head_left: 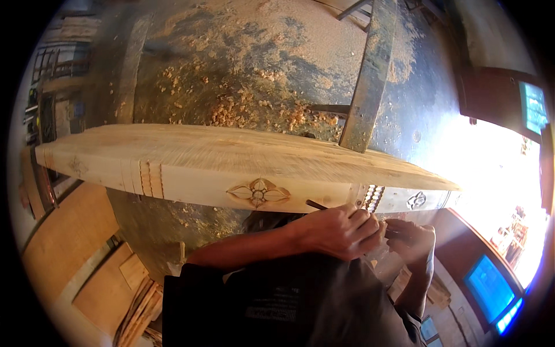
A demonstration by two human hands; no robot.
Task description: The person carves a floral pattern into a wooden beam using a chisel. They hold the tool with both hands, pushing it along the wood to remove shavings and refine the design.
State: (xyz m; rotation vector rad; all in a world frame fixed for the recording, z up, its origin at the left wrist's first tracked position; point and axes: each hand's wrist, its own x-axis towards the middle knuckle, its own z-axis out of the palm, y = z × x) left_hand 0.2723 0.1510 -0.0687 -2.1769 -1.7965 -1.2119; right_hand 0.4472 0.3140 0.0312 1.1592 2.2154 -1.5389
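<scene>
A long pale wooden beam [173, 141] lies across the view in front of me, its near side carved. A flower motif [259, 192] sits near the middle of that side, and a darker carved flower [415, 200] is farther right. Close against the carved edge, my left hand [344, 232] is closed, with the dark tip of a thin rod [315, 205] sticking out past it. Beside it, my right hand [413, 238] is closed too, its fingers curled near the left knuckles. What lies between the two hands is hidden. A beaded carved band [374, 198] shows just above them.
Wood shavings [248, 107] litter the dark floor beyond the beam. An upright-looking timber leg [370, 81] meets its far edge. Boards [139, 315] are stacked at lower left, a panel [72, 222] leans above them, and bright light floods the right.
</scene>
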